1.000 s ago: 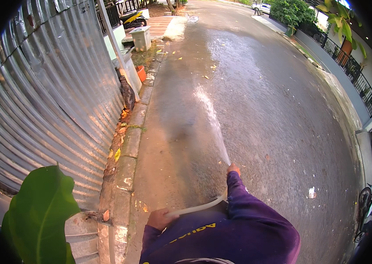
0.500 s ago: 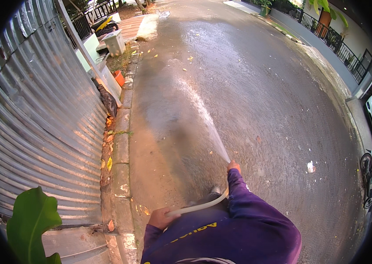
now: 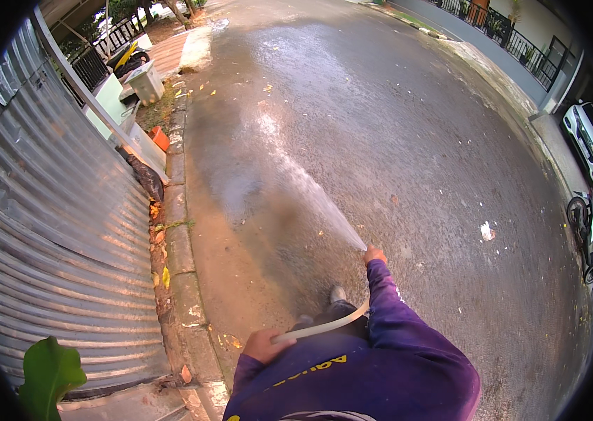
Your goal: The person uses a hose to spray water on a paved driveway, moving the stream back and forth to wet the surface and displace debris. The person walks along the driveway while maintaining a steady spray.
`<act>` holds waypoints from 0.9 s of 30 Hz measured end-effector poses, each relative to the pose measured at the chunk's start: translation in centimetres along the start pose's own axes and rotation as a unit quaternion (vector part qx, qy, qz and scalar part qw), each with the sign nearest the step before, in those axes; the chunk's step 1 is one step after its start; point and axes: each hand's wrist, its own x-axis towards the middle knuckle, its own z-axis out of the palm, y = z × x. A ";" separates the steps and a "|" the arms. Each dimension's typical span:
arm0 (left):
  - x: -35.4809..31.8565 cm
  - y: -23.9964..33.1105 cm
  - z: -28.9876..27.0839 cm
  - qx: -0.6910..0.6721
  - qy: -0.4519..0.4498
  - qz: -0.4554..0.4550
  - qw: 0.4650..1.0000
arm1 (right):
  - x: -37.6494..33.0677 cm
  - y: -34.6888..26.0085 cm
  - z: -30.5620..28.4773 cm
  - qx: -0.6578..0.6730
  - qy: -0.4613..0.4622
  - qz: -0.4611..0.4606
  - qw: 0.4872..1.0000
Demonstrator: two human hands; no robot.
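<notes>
Two hands work one pale hose on a wet street. The right hand, arm stretched forward, is closed round the hose's end, from which a spray of water fans out over the road toward the kerb. The left hand, held well back near the body, grips the hose farther along. The washing-down looks to be under way; sweeping the jet on toward the scattered leaves would call for a firm hold at the tip. A corrugated metal fence lines the left.
</notes>
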 end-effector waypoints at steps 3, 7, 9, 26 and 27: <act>0.1 1.2 -0.4 -0.017 0.004 0.014 1.000 | 0.2 1.4 0.0 0.050 0.003 0.050 0.997; 0.9 -0.2 0.7 -0.047 0.034 0.067 0.996 | 0.0 2.5 0.0 0.043 0.015 0.065 0.997; 1.1 -0.6 0.8 -0.052 0.011 0.050 0.997 | -0.3 2.4 -0.3 0.033 0.016 0.050 0.998; 1.1 -0.1 0.3 -0.054 0.004 0.043 0.998 | -4.9 1.9 -3.6 0.127 0.030 0.176 0.976; 1.1 -0.2 0.3 -0.059 0.003 0.039 0.998 | -5.3 1.4 -3.9 0.125 0.024 0.167 0.978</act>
